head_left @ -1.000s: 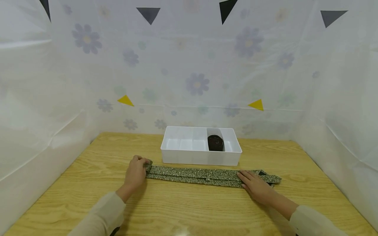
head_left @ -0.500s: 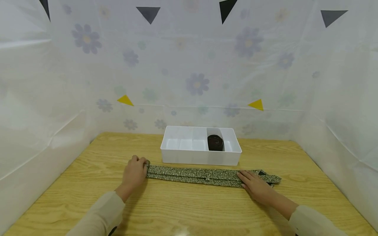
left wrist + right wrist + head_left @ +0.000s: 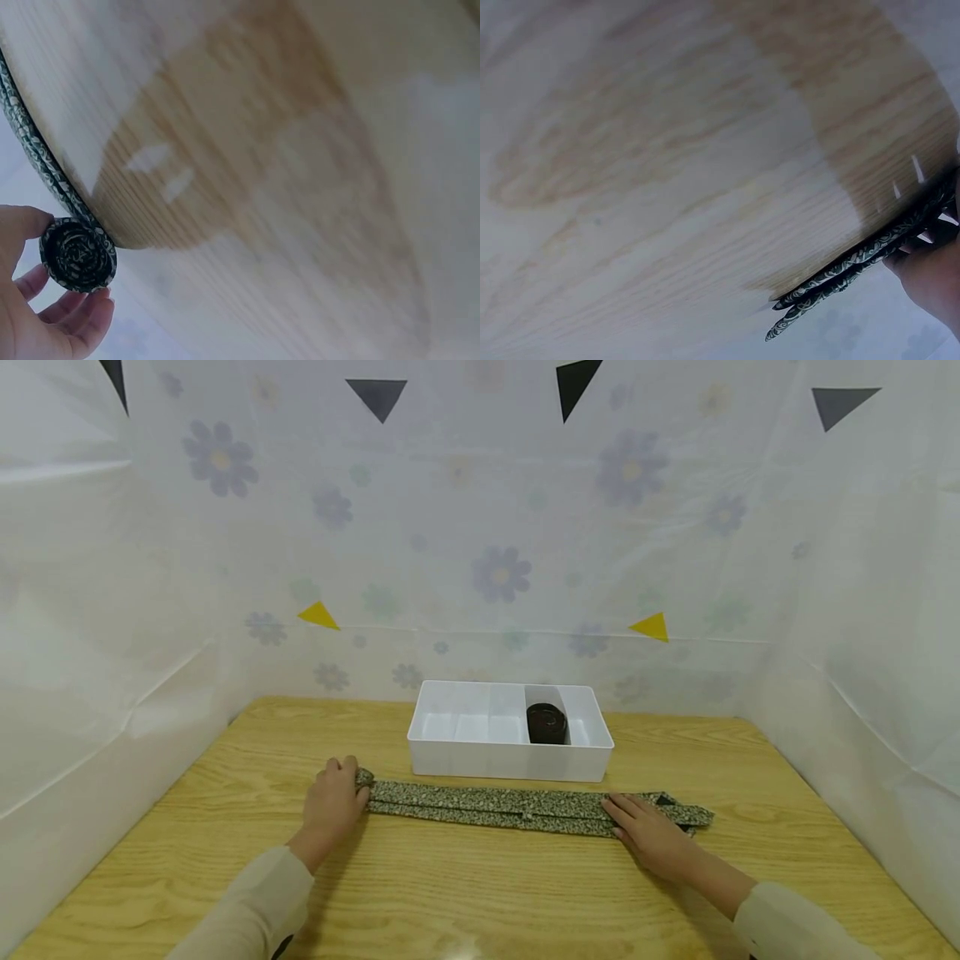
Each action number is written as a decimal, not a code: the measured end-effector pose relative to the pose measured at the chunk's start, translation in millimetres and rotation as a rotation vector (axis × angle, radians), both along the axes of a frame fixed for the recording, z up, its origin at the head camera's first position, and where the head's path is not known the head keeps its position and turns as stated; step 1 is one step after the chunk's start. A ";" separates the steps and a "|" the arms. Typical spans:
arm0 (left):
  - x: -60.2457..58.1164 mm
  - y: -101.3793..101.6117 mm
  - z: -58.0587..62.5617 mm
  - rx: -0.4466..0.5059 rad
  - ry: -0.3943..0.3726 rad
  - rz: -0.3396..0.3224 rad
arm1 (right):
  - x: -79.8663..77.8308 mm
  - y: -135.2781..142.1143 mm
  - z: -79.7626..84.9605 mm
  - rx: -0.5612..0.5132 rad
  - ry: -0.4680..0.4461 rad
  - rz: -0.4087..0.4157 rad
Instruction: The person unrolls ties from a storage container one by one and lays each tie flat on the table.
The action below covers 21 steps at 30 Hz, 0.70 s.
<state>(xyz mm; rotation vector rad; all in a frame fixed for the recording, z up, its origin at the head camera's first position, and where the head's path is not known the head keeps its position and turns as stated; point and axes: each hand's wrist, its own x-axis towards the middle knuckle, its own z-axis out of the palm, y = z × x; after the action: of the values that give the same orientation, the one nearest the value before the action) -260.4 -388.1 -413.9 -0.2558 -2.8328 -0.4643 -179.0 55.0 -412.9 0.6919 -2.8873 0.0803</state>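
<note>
A green patterned necktie (image 3: 465, 800) lies folded lengthwise across the table, its pointed ends at the right. At its left end the cloth is wound into a roll, and my left hand (image 3: 331, 803) grips it. In the left wrist view, the thumb is on one side of the spiral roll (image 3: 79, 255) and curled fingers are on the other. My right hand (image 3: 651, 833) rests on the necktie near its right end, fingers laid out over the cloth and pressing it down. The right wrist view catches the layered tips (image 3: 802, 307) beside that hand.
Behind the necktie stands a white divided box (image 3: 495, 760). One of its right-hand compartments holds a dark rolled item (image 3: 547, 724). Wood-grain table (image 3: 465, 893) extends around, with pale plastic sheeting (image 3: 420, 568) on three sides.
My left hand has shifted a little to the left, carrying the rolled end of the necktie with it. My right hand has stayed in place.
</note>
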 end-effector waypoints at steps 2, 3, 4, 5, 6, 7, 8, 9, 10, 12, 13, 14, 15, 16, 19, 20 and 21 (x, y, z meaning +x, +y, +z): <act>-1.5 -2.8 -1.4 0.044 -0.010 0.001 | -0.4 0.2 -0.5 0.003 0.007 0.006; -2.1 -4.2 -1.9 0.073 -0.018 0.001 | -0.7 0.3 -0.8 0.003 0.010 0.008; -3.0 -5.7 -2.8 0.106 -0.030 0.003 | -0.9 0.5 -1.2 0.003 0.012 0.011; -3.8 -7.4 -3.6 0.142 -0.045 0.003 | -1.1 0.7 -1.5 0.004 0.017 0.014; -4.3 -8.8 -4.0 0.183 -0.059 0.003 | -1.2 0.8 -1.9 0.003 0.021 0.017; -5.2 -10.5 -4.8 0.218 -0.073 0.005 | -1.4 0.9 -2.2 0.003 0.024 0.019; -5.8 -12.0 -5.2 0.247 -0.083 0.006 | -1.5 1.0 -2.5 0.004 0.028 0.021; -6.3 -13.4 -5.5 0.273 -0.094 0.007 | -1.4 1.0 -2.6 0.002 0.029 0.019; -7.0 -14.8 -6.0 0.292 -0.102 0.008 | -1.4 0.9 -2.6 0.005 0.032 0.018; -7.8 -17.2 -6.3 0.318 -0.114 0.010 | -1.4 0.8 -2.6 0.011 0.034 0.016; -8.0 -18.1 -6.1 0.325 -0.119 0.013 | -1.4 0.8 -2.6 0.013 0.033 0.014; -7.9 -18.8 -5.6 0.332 -0.126 0.014 | -1.3 0.7 -2.5 0.014 0.031 0.013; -7.7 -19.4 -5.3 0.337 -0.131 0.014 | -1.3 0.7 -2.5 0.014 0.029 0.010; -7.5 -20.0 -5.0 0.340 -0.135 0.016 | -1.3 0.8 -2.4 0.014 0.028 0.011; -6.8 -20.5 -4.2 0.345 -0.126 0.026 | -1.2 0.6 -1.9 0.004 0.030 0.014; -6.5 -20.5 -3.9 0.341 -0.119 0.027 | -1.2 0.6 -1.8 0.002 0.031 0.016; -6.4 -20.4 -3.8 0.334 -0.109 0.032 | -1.3 0.6 -1.8 0.002 0.032 0.016</act>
<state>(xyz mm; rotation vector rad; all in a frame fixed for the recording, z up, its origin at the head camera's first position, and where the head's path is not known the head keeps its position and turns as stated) -266.8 -408.5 -417.7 -0.1211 -2.7958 -0.9565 -180.3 55.6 -414.7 0.7101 -2.8522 0.0685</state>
